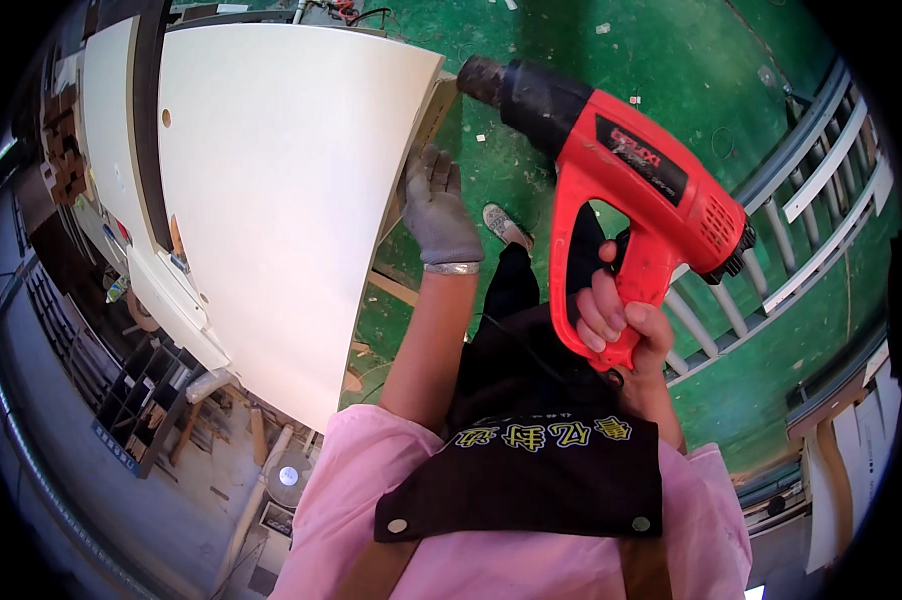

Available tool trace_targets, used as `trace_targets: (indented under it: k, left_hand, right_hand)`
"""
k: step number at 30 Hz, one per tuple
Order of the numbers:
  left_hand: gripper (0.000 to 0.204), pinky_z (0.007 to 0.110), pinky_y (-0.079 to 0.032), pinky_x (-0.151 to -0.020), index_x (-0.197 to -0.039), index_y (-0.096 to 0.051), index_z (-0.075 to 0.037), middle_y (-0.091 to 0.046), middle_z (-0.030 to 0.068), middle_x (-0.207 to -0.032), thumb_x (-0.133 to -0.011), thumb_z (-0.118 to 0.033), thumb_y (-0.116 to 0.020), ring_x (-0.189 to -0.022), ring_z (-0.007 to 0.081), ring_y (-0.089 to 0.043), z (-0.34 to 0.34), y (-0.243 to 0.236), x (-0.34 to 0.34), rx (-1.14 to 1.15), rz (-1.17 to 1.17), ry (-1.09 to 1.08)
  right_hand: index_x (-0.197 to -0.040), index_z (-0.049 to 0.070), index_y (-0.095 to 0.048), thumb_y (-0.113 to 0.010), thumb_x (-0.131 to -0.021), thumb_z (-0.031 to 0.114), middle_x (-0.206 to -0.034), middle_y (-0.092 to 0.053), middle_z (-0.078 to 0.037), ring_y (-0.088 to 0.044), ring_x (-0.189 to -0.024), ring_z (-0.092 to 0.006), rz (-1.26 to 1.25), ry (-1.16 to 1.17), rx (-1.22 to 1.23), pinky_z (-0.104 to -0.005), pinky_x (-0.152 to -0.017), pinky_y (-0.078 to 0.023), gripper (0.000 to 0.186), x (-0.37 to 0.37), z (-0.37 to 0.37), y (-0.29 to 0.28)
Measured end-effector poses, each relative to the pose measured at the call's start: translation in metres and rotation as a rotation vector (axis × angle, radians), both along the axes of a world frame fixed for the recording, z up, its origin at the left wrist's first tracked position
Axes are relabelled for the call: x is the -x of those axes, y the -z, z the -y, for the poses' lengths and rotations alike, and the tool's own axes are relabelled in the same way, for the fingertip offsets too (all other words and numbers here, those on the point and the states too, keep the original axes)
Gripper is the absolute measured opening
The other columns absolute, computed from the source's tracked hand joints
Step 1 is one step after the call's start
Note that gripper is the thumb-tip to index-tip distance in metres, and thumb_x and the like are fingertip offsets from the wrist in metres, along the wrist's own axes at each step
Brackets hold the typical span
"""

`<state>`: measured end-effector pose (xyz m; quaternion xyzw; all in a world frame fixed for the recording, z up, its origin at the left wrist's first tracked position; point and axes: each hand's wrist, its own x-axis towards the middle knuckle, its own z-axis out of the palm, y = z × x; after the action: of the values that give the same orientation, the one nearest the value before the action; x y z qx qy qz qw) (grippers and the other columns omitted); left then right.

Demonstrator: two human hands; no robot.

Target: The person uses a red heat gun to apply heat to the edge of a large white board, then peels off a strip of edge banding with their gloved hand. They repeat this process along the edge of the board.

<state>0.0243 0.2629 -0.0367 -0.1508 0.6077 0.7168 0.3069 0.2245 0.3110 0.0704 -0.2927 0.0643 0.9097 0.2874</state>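
Note:
My right hand point(619, 318), bare, is wrapped round the handle of a red heat gun point(643, 165). Its dark nozzle points left and up, close to the far right corner of a large white panel point(271, 190). Along that panel's right edge, my left hand point(441, 220) wears a grey glove, its fingers stretched out and lying against the edge. A pale brownish strip or edge face point(437, 108) shows just beyond the fingertips; whether it is separate from the panel I cannot tell. The panel's underside is hidden.
Metal racks with grey rails point(806, 215) stand at the right on the green floor point(531, 60). More boards point(111, 110) are on the left, with a dark compartment shelf point(143, 395) near the lower left. My shoe point(506, 226) shows below the hands.

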Motion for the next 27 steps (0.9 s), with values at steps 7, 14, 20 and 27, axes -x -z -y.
trace_targets:
  k: [7, 14, 20, 27]
  left_hand:
    - [0.038, 0.036, -0.041, -0.092, -0.127, -0.046, -0.006, -0.055, 0.0064, -0.111, -0.095, -0.027, -0.046, -0.102, 0.0189, -0.053, 0.018, 0.003, 0.005, -0.015, -0.012, 0.057]
    - [0.041, 0.035, -0.041, -0.093, -0.129, -0.043, -0.005, -0.054, 0.0072, -0.112, -0.094, -0.026, -0.046, -0.102, 0.0192, -0.053, 0.024, 0.003, 0.001, 0.038, -0.003, 0.043]
    - [0.041, 0.036, -0.041, -0.093, -0.129, -0.043, -0.005, -0.053, 0.0083, -0.114, -0.094, -0.025, -0.047, -0.102, 0.0199, -0.053, 0.026, 0.003, 0.0, 0.04, -0.002, 0.018]
    - [0.041, 0.036, -0.041, -0.094, -0.13, -0.043, -0.005, -0.053, 0.0087, -0.114, -0.093, -0.025, -0.047, -0.102, 0.0201, -0.053, 0.033, 0.004, -0.001, 0.047, 0.005, 0.0]
  right_hand:
    - [-0.127, 0.0, -0.038, -0.057, -0.078, 0.016, -0.063, -0.039, -0.003, -0.039, -0.053, -0.0121, -0.019, -0.013, -0.048, -0.0247, -0.049, -0.042, 0.055, 0.002, -0.004, 0.003]
    - [-0.127, -0.001, -0.038, -0.058, -0.077, 0.016, -0.063, -0.04, -0.003, -0.039, -0.053, -0.0121, -0.024, -0.051, -0.036, -0.0249, -0.048, -0.042, 0.056, -0.001, -0.004, 0.001]
    - [-0.126, -0.001, -0.038, -0.058, -0.077, 0.015, -0.062, -0.039, -0.003, -0.04, -0.052, -0.0123, -0.033, -0.066, -0.065, -0.0251, -0.048, -0.042, 0.055, -0.002, -0.008, 0.002]
    - [-0.126, -0.001, -0.038, -0.059, -0.077, 0.015, -0.062, -0.04, -0.003, -0.041, -0.052, -0.0125, -0.024, -0.059, -0.081, -0.0248, -0.049, -0.043, 0.056, 0.0, -0.008, 0.0]
